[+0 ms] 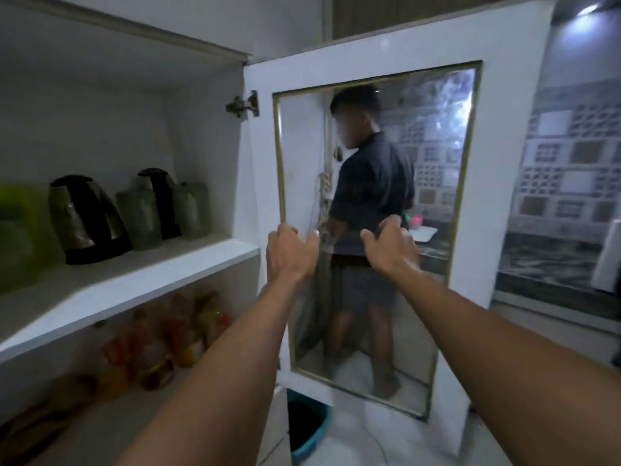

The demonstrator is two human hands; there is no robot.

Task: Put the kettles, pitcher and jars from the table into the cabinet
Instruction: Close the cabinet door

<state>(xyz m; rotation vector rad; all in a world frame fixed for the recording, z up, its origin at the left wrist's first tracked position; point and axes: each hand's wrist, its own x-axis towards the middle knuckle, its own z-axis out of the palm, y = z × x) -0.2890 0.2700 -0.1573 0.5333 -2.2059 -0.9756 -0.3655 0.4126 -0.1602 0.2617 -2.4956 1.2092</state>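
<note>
Inside the open cabinet, on its white shelf (141,280), stand two steel-and-black kettles: one (85,218) in front, another (161,200) further back. Two greenish jars (141,216) (193,210) stand between and beside them. A yellow-green pitcher (16,237) sits blurred at the far left. My left hand (290,255) and my right hand (391,248) are both raised in front of the glass pane of the open cabinet door (497,196), fingers spread and curled, holding nothing. Whether they touch the glass I cannot tell.
The lower shelf holds several bottles and jars with red and orange labels (161,344). Through the door's glass a person (369,210) stands with their back to me at a counter. A blue bucket (307,428) sits on the floor under the door. Patterned tiles cover the right wall.
</note>
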